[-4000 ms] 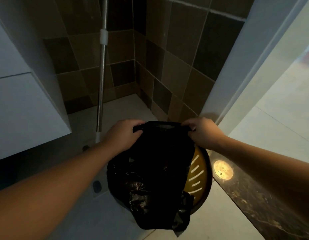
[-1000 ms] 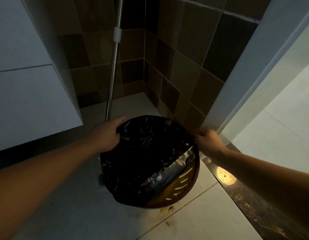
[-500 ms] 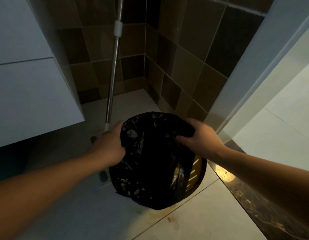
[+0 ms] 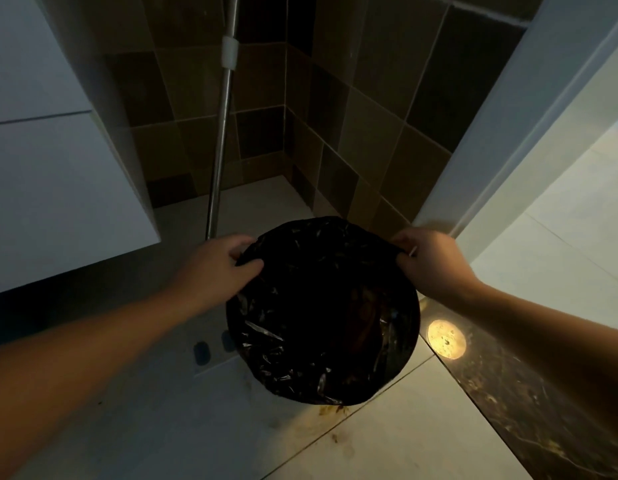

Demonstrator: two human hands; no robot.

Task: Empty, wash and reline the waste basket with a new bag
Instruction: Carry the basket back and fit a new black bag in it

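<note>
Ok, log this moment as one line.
step: relining basket | left hand: gripping black bag edge | right hand: gripping opposite edge | bag: spread over basket mouth | floor: stained in front

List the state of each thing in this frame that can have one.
black bag: spread open across the basket mouth, crumpled
left hand: pinching the bag's left edge
right hand: pinching the bag's right edge
mop pole: upright, leaning in the tiled corner
floor: stained beside the bag
</note>
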